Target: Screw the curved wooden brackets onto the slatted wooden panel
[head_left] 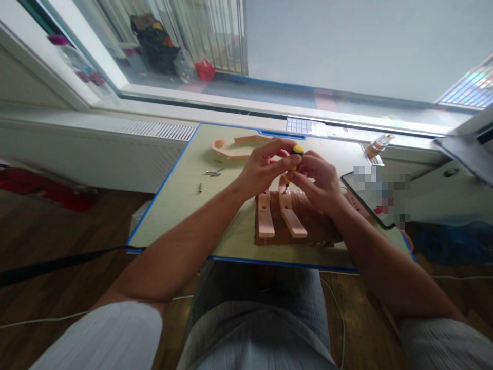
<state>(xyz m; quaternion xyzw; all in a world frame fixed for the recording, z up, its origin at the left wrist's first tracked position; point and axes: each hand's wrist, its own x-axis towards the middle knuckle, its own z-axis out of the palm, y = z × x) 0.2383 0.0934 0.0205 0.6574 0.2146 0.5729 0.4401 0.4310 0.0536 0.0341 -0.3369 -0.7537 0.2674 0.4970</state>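
A short screwdriver (297, 150) with a yellow and black handle stands nearly upright over a curved wooden piece (293, 224). Its tip meets a screw in that piece. The fingers of my left hand (265, 167) are closed around the upper handle. Lower down, my right hand (321, 185) pinches the screwdriver from the other side. A second curved wooden piece (265, 221), with a hole in it, lies parallel on the left. Both rest on a brown block (319, 226), partly covered by my right hand and forearm.
A light table (173, 216) with a blue edge holds bent wooden strips (227, 154) at the back and several loose screws (214, 173) at left. A tablet-like device (360, 203) lies on the right, near a clear bottle (379, 146). The window sill (254, 121) borders the far side.
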